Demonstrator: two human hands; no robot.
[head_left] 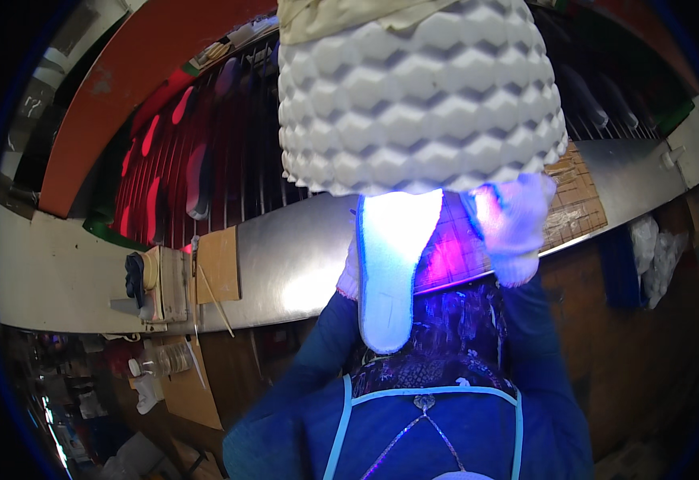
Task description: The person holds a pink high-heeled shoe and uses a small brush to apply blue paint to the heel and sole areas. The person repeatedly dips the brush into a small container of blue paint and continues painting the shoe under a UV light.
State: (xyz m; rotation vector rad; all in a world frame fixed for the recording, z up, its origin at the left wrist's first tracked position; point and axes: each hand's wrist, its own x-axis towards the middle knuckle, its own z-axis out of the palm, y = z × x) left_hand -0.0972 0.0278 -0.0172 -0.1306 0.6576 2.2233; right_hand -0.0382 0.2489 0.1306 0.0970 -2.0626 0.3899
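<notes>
A white sole-shaped piece, like an insole (388,296), hangs upright over the front edge of the metal bench, brightly lit at its upper end. My left hand (350,268), in a pale knit glove, grips it from behind; only a strip of glove shows beside its left edge. To the right, my right hand (519,228), also gloved, is over the bench edge under pink and blue light. Its fingers are partly behind the lampshade and washed out by glare, so what they hold is hidden. The white honeycomb-textured lampshade (421,104) covers the top middle.
A metal bench (285,260) runs across, with a gridded board (577,192) at right. Behind it, a slatted rack (229,176) carries several soles in red light. A wooden block (172,284), sticks and cardboard (218,264) lie left. Plastic bags (660,260) hang right.
</notes>
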